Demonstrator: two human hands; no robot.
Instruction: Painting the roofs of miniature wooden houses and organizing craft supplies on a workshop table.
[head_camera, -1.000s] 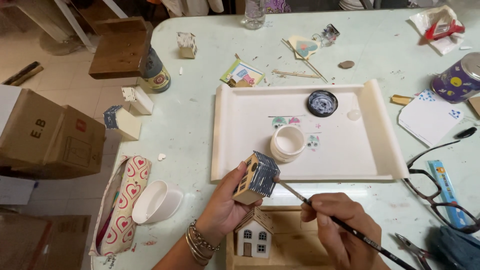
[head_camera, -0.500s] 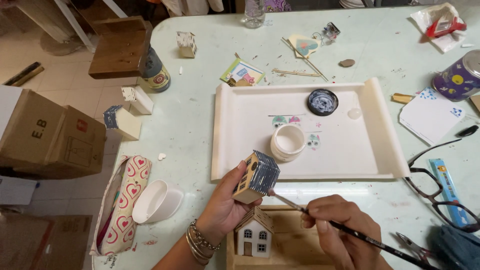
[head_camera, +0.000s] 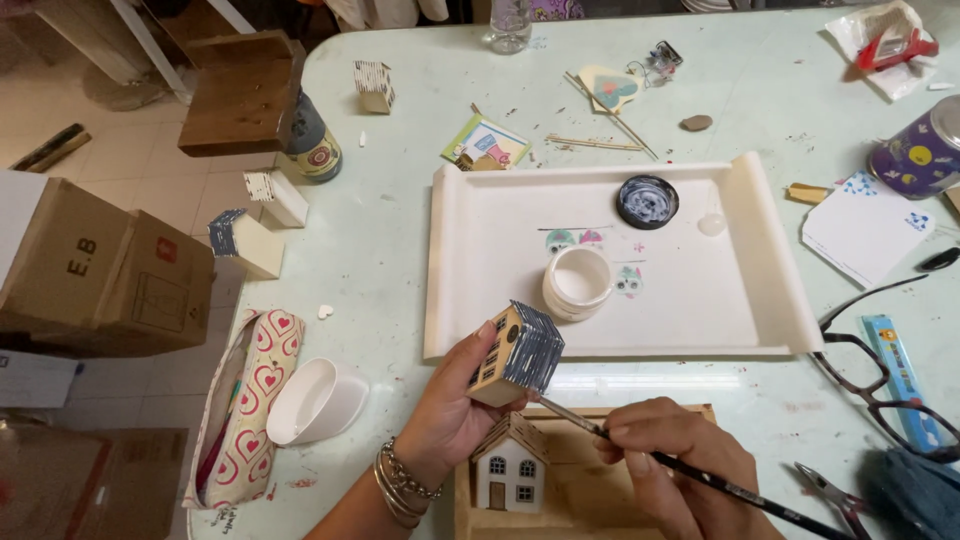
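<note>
A big pale green table (head_camera: 400, 250) fills most of the view. On it lies a wide white tray (head_camera: 690, 310) with rolled-up ends, and it sits at about 12 o'clock from the hands. Off the table edge at 9 o'clock is a brown cardboard box (head_camera: 100, 270). Down at 8 o'clock lies a long pencil case with red hearts (head_camera: 240, 400), and a white bowl (head_camera: 315, 400) lies tipped just beside it. A flat wooden box (head_camera: 580, 490) sits at 6 o'clock, under the hands, with a little white house (head_camera: 508, 468) standing at its left end. The left hand (head_camera: 450, 410) is curled around a small wooden house (head_camera: 515, 352) with a dark blue roof and holds it tilted in the air, just below the near edge of the tray. The right hand (head_camera: 665, 475) is closed, pinching a thin black paintbrush (head_camera: 690, 470). The brush tip touches the bottom of the small wooden house. A round white pot (head_camera: 578, 282) stands open on the tray, and a dark round lid (head_camera: 647, 200) lies at 1 o'clock from it.
</note>
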